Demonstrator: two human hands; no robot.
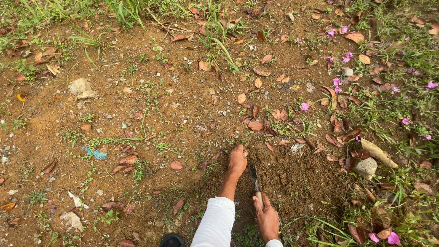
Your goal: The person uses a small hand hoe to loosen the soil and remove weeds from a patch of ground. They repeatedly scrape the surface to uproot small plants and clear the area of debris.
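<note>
My left hand (237,160) is stretched forward, palm down, fingers pressed into the loose reddish-brown soil (283,176), closed on nothing that I can make out; the white-sleeved arm runs straight back toward me. My right hand (266,218) sits nearer, wrapped around the pale handle of a small dark-bladed digging tool (254,180), blade pointing forward and touching the dirt just beside the left wrist. A darker, freshly turned patch lies around both hands, so I judge the digging well begun; the weedy ground (151,114) to the left, strewn with dry brown leaves (128,160), looks untouched. The blade's tip is possibly buried.
</note>
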